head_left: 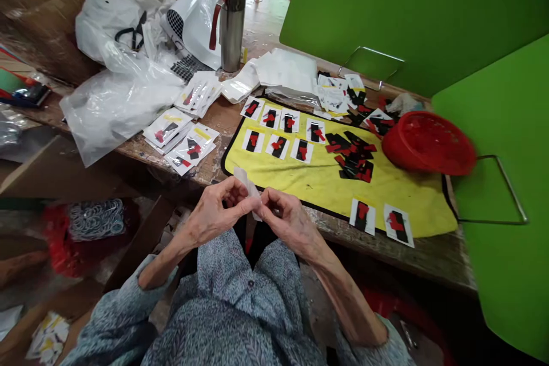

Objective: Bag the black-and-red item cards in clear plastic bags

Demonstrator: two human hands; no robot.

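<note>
Both my hands meet just over my lap, at the front edge of the table. Between the thumb and fingers of my left hand is a small, thin, whitish plastic bag, its upper end sticking up. My right hand pinches the same bag from the other side, fingertips touching the left ones. Beyond them, a yellow mat bears two rows of white cards with black and red pieces on them. A loose pile of black and red pieces lies farther right, and two more cards rest near the mat's front edge.
Left of the mat are stacks of bagged cards. A steel thermos, a stack of clear bags and crumpled plastic stand behind. On the right, a red basket tilts beside green panels with wire handles.
</note>
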